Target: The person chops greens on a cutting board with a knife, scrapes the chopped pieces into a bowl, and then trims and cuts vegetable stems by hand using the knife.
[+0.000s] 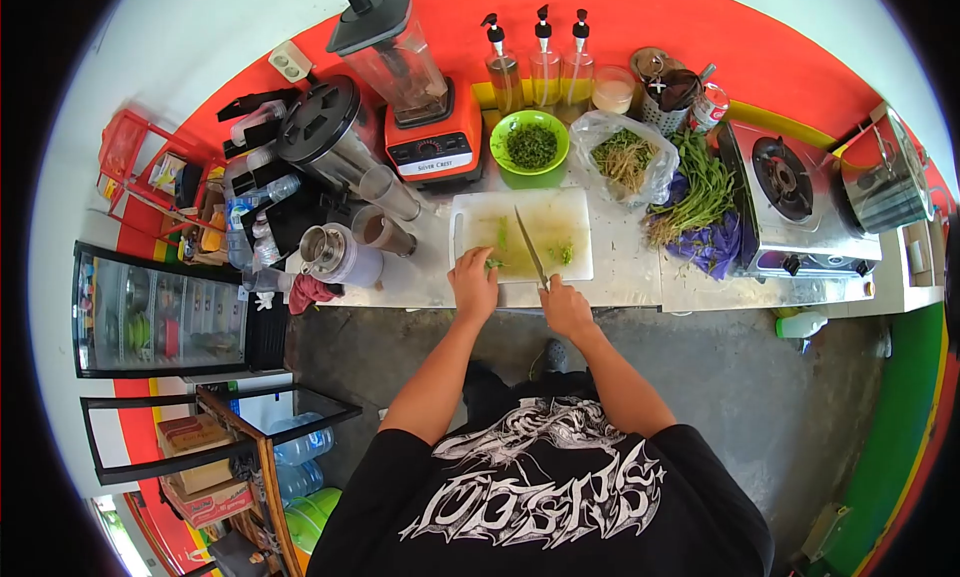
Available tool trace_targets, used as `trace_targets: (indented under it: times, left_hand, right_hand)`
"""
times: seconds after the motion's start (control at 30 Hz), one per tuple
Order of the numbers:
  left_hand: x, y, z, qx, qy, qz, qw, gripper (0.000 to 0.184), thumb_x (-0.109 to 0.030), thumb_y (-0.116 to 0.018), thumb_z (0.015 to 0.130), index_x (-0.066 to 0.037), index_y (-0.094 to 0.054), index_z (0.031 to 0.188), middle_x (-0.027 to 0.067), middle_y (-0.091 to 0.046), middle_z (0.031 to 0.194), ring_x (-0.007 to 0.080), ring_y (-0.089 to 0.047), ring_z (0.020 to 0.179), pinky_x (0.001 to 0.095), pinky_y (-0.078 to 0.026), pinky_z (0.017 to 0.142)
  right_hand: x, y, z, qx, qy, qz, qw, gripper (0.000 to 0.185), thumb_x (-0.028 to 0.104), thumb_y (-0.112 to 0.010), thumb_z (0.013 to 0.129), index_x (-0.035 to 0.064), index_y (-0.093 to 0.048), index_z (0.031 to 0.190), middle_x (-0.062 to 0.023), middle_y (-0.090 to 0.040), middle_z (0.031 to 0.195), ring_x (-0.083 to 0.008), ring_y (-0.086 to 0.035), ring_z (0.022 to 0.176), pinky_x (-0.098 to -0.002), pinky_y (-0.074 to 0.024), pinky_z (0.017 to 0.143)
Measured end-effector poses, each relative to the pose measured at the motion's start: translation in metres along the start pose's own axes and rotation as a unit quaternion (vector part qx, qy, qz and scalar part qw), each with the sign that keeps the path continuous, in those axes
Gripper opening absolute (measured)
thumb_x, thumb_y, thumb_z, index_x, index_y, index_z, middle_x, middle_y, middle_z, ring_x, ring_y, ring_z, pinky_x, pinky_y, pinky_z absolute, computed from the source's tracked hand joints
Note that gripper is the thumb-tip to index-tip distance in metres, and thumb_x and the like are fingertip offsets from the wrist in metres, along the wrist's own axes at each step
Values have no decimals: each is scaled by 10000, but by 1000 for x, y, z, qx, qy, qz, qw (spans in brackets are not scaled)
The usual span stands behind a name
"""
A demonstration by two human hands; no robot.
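I count three clear pump bottles with black heads (546, 75) along the far side, one blender with a red base (433, 135), one round bright green bowl (530, 149) and one clear plastic bag (625, 159). There's one white rectangular cutting board (522, 234) and one long-bladed metal knife (530, 245). Two tall clear cups (383, 230) stand to the left. Over on the right I see one round black burner (782, 179) and one large shiny metal pot (888, 185). Near left, I make out two brown cardboard boxes (205, 499) and two big blue-tinted water bottles (302, 440).

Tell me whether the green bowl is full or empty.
Full, or nearly: chopped greens cover the inside of the bowl.
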State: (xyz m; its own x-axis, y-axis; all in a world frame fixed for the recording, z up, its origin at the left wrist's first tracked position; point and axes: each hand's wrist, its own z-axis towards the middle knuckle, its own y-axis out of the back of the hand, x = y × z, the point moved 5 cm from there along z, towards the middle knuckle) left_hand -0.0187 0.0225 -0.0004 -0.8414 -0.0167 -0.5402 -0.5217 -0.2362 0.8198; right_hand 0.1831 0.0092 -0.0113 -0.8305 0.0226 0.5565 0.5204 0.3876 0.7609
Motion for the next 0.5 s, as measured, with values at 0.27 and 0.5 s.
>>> trace_targets:
  times: [0.27, 0.5]
  left_hand:
    - [14, 1, 15, 22, 26, 31, 999, 153, -129, -765, 809, -156, -715, 952, 10, -653, 1086, 255, -573, 1095, 431, -391, 928]
    - [27, -2, 21, 16, 72, -106, 992, 65, -121, -723, 871, -96, -689, 921, 47, -724, 928, 266, -677, 957, 456, -460, 861]
  right_hand:
    - [-25, 15, -1, -40, -17, 13, 999, 393, 322, -519, 1008, -51, -519, 1133, -337, -677, 928, -528, -658, 872, -600, -519, 801]
    - [-28, 26, -17, -29, 40, 45, 998, 364, 303, -544, 1003, -45, -516, 1105, -327, -672, 858, -515, -656, 849, -589, -516, 768]
